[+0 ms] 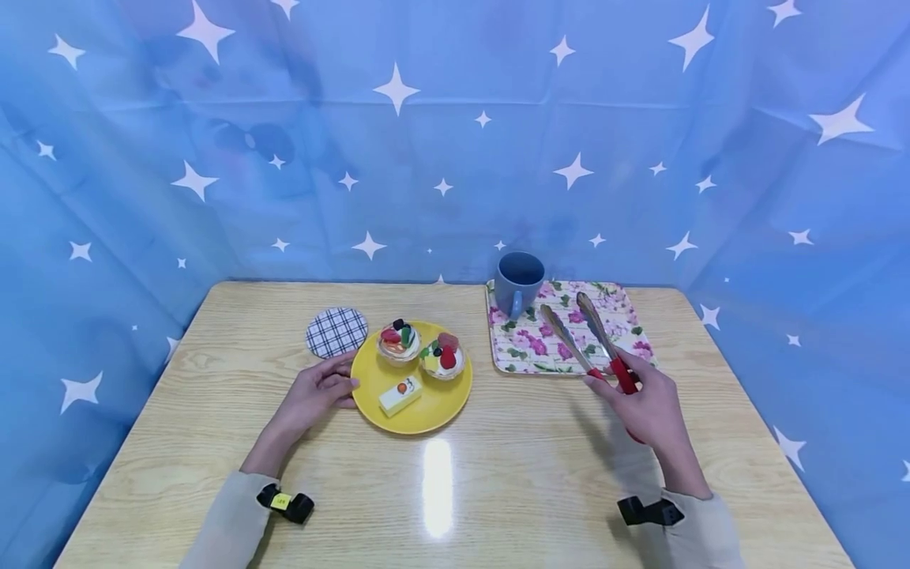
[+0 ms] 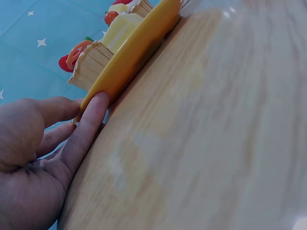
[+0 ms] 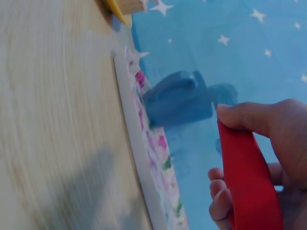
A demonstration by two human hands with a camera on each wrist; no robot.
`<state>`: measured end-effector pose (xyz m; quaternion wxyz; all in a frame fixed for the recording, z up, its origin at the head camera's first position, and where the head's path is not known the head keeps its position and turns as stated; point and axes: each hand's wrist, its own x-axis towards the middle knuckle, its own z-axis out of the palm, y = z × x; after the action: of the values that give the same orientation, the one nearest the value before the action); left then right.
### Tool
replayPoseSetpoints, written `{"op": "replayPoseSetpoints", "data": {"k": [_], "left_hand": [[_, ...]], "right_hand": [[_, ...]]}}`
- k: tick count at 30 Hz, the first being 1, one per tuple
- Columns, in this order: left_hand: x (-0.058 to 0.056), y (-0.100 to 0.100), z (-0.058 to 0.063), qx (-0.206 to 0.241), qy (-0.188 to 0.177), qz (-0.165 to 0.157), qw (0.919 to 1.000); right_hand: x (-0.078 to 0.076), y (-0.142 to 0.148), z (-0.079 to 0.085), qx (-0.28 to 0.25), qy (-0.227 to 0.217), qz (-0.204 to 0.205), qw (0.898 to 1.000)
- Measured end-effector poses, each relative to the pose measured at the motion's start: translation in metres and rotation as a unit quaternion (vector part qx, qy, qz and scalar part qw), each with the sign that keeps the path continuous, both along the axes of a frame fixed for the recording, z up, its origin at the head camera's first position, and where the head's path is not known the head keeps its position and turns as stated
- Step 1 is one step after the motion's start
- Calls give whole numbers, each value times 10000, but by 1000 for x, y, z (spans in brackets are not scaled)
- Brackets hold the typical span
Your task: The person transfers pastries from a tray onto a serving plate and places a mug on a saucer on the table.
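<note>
At the left edge of a yellow plate (image 1: 449, 407), my left hand (image 1: 316, 395) pinches the rim between thumb and fingers. Two fruit-topped cream tarts, one farther left (image 1: 400, 348) and one at the right (image 1: 444, 365), sit on it beside a small pale rectangular cake (image 1: 400, 397). My right hand (image 1: 650, 399) grips the red handles of metal tongs (image 1: 562, 333); their arms spread apart, with nothing between the tips. In the right wrist view the red handle (image 3: 247, 177) lies between thumb and fingers. The tong tips overlap the flowered tray (image 1: 522, 352) in the head view.
A blue mug (image 1: 517, 280) stands on the tray's back left corner. Left of the plate lies a round checked coaster (image 1: 337, 332). Behind the wooden table (image 1: 341, 490) hangs a blue star-patterned curtain (image 1: 455, 142).
</note>
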<state>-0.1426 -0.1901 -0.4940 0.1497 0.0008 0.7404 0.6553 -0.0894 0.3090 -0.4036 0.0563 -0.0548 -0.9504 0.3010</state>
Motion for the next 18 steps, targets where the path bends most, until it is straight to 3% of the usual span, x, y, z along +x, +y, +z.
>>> {"op": "replayPoseSetpoints", "data": {"k": [18], "left_hand": [[0, -1, -1, 86, 50, -44, 9999]], "right_hand": [[-9, 25, -23, -80, -725, -499, 9961]]}}
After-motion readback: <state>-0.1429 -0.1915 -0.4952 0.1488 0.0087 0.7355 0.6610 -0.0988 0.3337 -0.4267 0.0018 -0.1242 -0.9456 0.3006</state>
